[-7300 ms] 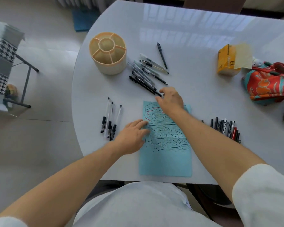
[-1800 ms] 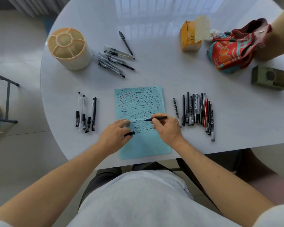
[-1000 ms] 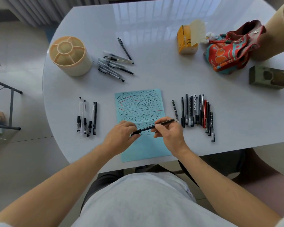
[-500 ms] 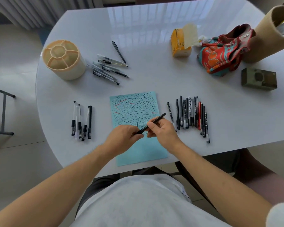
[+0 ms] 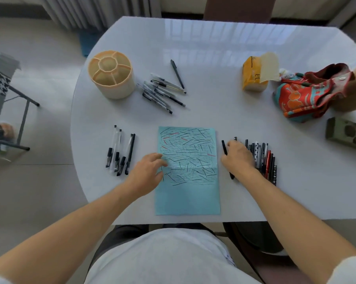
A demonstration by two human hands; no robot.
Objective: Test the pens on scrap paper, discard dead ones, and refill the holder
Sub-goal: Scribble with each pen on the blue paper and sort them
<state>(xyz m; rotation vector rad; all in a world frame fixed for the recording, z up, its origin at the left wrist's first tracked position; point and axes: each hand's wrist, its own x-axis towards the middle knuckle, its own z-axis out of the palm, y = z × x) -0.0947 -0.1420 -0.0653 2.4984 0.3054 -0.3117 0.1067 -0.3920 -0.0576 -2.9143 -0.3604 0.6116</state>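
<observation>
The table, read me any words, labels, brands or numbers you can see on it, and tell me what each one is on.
None can be read.
Yellow tissue pack: dark printed marks, too blurred to read.
Pens in the row beside the right hand: patterned barrels, any print too small.
Blue scrap paper: only test strokes, no words.

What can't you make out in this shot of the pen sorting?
Head view only:
- Right hand lies over a black pen; whether it grips the pen is hidden.
- Row of pens: the nearest ones are covered by that hand.
- Holder: compartment bottoms are out of sight behind its walls.
- Green box: cut off by the right edge.
</observation>
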